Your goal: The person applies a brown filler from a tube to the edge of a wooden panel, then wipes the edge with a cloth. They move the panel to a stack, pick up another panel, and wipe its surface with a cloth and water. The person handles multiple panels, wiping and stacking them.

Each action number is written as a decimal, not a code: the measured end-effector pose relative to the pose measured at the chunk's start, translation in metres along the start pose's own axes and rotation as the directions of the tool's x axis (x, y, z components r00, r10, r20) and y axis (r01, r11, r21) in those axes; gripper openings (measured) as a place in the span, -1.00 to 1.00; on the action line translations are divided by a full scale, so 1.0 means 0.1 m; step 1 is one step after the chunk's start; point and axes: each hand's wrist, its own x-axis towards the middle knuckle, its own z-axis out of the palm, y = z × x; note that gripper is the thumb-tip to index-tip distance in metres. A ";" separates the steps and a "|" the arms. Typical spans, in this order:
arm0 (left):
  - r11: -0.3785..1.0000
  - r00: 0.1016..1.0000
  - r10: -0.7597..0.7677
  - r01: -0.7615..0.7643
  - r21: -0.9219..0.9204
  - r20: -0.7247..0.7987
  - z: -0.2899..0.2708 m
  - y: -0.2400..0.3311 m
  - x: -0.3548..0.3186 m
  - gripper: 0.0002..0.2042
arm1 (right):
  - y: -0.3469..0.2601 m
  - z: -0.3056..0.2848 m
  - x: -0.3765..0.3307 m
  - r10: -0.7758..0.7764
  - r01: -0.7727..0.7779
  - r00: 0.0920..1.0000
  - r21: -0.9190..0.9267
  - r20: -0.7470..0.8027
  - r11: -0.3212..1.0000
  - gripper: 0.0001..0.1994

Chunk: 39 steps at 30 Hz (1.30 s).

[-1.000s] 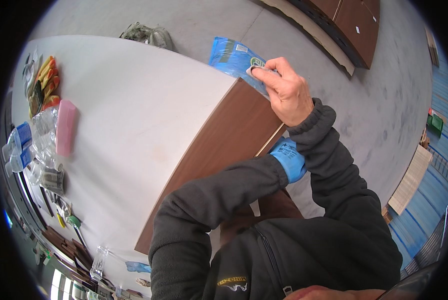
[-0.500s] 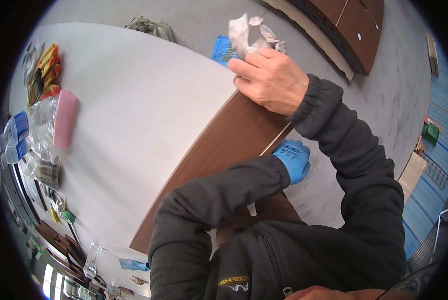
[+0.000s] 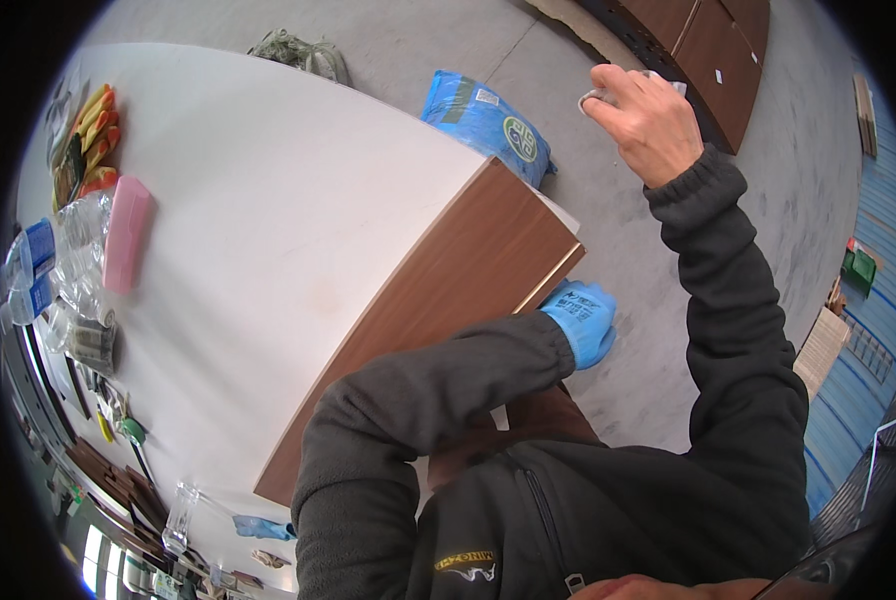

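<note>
Your left hand (image 3: 582,318) wears a matt blue rubbery glove, and your sleeves are soft dark fleece. The table (image 3: 268,230) has a smooth matt white top with a wood-grain brown edge. Beyond it lies a glossy blue plastic bag (image 3: 488,122) on rough grey concrete floor (image 3: 608,210).

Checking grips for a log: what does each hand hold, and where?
Right hand pinches a small crumpled pale thing by its edge; gloved left hand holds nothing visible.

blue bag (image 3: 488,122): lain on the floor just beyond the far corner of the white table (image 3: 268,260); soft plastic, a round green-and-white emblem and a small white label borne.
blue packets (image 3: 30,268): stacked at the table's left edge.
</note>
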 end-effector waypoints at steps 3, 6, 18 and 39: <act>1.000 1.000 -0.001 0.001 0.007 -0.009 0.02 -0.01 0.00 -0.67 | -0.10 0.03 -0.07 0.065 -0.061 0.997 0.098 -0.041 0.993 -0.80; 1.000 1.000 0.007 -0.008 0.018 0.007 0.02 -0.02 0.01 -0.66 | -0.26 0.08 -0.10 0.138 -0.122 0.987 0.163 -0.088 0.979 -0.76; 0.999 1.000 -0.023 0.023 -0.026 0.014 0.01 -0.01 0.01 -0.68 | -0.51 0.09 -0.09 0.268 -0.226 0.953 0.259 -0.142 0.939 -0.72; 0.996 0.995 0.074 -0.070 0.059 -0.061 0.00 0.01 0.03 -0.66 | -0.86 0.30 -0.43 0.494 -0.344 0.864 0.601 -0.099 0.722 -0.62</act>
